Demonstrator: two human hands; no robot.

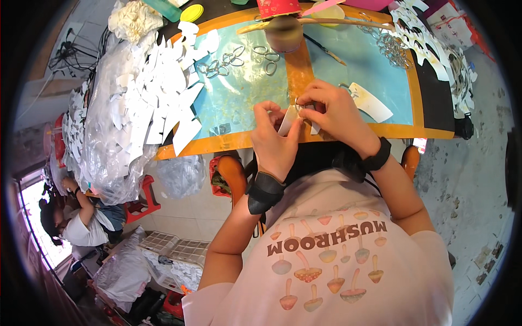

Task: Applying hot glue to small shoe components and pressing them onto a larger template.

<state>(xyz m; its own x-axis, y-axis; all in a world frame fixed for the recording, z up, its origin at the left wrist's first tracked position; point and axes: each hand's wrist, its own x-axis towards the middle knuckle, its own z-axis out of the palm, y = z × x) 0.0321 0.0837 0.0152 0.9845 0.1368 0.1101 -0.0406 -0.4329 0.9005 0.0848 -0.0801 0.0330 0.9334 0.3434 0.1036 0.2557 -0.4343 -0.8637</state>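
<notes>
A clear plastic bag (pixel 117 136) of white cut shapes slumps over the table's left end.

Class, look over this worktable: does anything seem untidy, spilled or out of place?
Yes. The heap of white paper cutouts on the left spills over the table's edge onto a plastic bag. Metal rings lie scattered loose. Both hands hold one cutout.

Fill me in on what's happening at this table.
A person sits at a blue-topped table with an orange rim, both hands together over its near edge. The left hand and right hand pinch a small white card piece between the fingertips, apparently with a thin metal ring at its top. Loose metal rings lie farther back, a heap of white cutouts sits to the left, and another white piece rests to the right.
</notes>
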